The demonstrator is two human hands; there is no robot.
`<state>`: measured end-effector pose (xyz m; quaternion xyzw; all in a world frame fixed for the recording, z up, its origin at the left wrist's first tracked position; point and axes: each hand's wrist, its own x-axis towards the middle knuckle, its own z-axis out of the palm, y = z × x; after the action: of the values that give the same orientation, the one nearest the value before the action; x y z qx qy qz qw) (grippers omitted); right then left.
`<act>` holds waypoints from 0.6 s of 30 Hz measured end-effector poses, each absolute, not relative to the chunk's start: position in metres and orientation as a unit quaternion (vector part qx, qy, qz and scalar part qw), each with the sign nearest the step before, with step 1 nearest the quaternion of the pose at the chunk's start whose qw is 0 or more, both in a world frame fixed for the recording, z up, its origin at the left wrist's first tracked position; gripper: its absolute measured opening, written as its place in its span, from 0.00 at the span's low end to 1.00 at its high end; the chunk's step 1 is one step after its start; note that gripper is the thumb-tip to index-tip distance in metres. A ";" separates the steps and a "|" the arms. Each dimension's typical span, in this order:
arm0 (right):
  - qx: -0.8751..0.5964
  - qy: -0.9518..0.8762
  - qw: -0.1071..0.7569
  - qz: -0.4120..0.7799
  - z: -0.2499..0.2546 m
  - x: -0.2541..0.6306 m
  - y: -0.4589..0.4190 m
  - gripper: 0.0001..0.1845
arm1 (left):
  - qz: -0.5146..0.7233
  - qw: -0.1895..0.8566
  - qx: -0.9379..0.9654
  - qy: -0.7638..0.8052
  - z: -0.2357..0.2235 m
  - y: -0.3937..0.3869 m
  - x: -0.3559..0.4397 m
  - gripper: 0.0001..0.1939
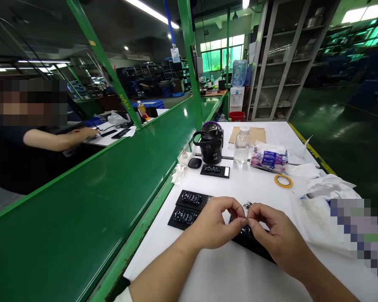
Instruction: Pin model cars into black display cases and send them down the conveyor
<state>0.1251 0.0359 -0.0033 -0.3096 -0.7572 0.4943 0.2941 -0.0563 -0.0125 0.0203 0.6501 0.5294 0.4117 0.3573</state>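
My left hand (222,222) and my right hand (271,228) meet fingertip to fingertip above the white table. Thumb and forefinger of each are pinched together; whatever lies between them is too small to make out. Right below them is a black panel (255,243), partly covered by my hands. Just beyond the fingertips lies a little heap of thin black bits (248,204). Left of my hands are two black textured plates with glossy raised emblems, the farther plate (191,198) and the nearer plate (184,216), the latter partly behind my left wrist.
Farther back are another emblem plate (214,170), a computer mouse (195,163), a black jug (211,144), a clear bottle (242,147), a wipes pack (269,157) and yellow tape (283,180). White tissue (330,186) lies right. A green partition (113,180) borders the left; beyond it sits another person.
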 end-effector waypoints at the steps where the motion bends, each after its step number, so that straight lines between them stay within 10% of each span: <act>1: -0.311 -0.769 0.298 0.472 -0.003 0.126 0.036 0.09 | 0.413 0.356 0.643 0.537 0.020 -0.013 -0.055 0.04; 12: -0.244 -0.861 0.418 0.154 -0.001 0.127 0.028 0.06 | 0.434 0.354 0.671 0.486 0.007 -0.019 -0.044 0.04; 18: -0.312 -0.839 0.404 0.190 0.000 0.123 0.017 0.07 | 0.413 0.388 0.663 0.488 0.010 -0.020 -0.046 0.04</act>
<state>0.1232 0.0168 0.0004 -0.3119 -0.8387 0.1902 0.4039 -0.0457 -0.0205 0.0102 0.6635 0.4883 0.4130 0.3883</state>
